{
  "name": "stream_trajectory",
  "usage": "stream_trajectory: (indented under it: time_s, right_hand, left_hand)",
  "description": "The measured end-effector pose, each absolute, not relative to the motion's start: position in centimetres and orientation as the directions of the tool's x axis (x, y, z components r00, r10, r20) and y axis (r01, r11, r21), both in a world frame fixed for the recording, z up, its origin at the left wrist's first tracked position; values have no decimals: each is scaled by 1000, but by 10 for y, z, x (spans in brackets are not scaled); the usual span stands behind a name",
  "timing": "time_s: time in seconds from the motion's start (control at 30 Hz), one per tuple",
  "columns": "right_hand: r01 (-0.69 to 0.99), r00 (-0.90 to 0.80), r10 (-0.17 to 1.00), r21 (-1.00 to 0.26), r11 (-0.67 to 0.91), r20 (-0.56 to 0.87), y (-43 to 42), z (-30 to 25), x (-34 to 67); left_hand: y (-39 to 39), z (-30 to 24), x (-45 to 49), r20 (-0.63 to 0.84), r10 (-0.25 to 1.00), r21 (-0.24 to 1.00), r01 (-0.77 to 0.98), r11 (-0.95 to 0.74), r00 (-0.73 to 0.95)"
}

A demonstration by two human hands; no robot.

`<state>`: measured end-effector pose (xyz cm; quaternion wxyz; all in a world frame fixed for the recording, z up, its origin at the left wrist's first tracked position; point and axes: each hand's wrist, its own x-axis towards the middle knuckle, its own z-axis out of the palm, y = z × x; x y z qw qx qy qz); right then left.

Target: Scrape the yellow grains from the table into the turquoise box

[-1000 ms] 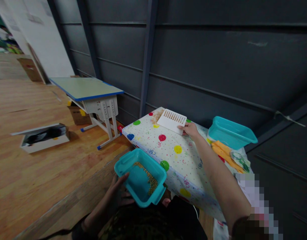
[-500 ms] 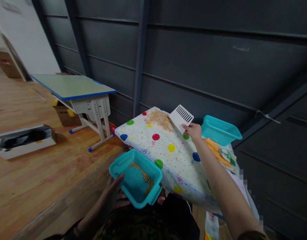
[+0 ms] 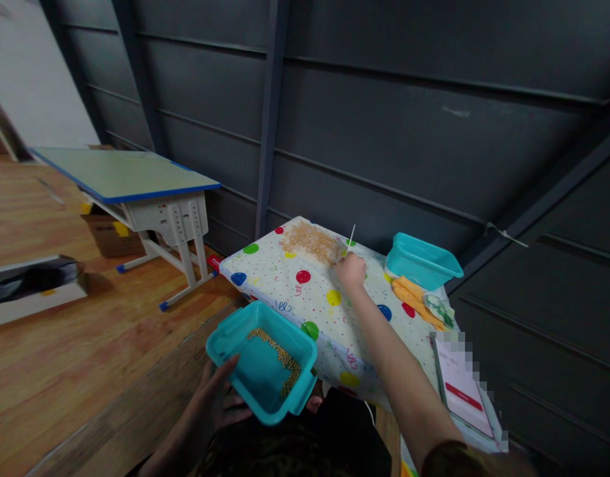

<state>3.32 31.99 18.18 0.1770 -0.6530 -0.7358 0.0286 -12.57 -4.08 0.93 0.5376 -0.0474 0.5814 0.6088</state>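
Note:
My left hand (image 3: pixel 216 399) grips the near left side of a teal plastic basin (image 3: pixel 257 372), its thumb over the rim and its fingers underneath. A band of yellowish beans (image 3: pixel 283 358) lies along the basin's floor. Over the table, my right hand (image 3: pixel 352 270) is closed around a flat white slotted scraper (image 3: pixel 352 237), turned edge-on so its slots are hidden. It is at the right edge of a spread of pale beans or grains (image 3: pixel 312 244) on the tablecloth; whether it touches them I cannot tell.
The balloon-print tablecloth (image 3: pixel 319 315) covers a table against a dark panelled wall (image 3: pixel 364 119). At the right are a second teal basin (image 3: pixel 424 262), an orange cloth (image 3: pixel 411 295) and a tablet-like board (image 3: pixel 461 384). A green-topped desk (image 3: pixel 130 173) stands left.
My right hand has moved left and down toward the beans, turning the scraper from face-on to edge-on. My left hand still grips the basin. The view has shifted slightly.

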Motion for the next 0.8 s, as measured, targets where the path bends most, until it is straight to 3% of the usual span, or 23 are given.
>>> stream_trajectory:
  time_s: [0.33, 0.8]
  right_hand:
    - [932, -120, 968, -311, 186, 220, 314, 181, -14]
    - [907, -185, 952, -330, 261, 244, 308, 192, -25]
  left_hand:
    - [-42, 27, -121, -696, 606, 651, -695, 306, -385]
    - [-42, 29, -118, -697, 609, 626, -736, 257, -380]
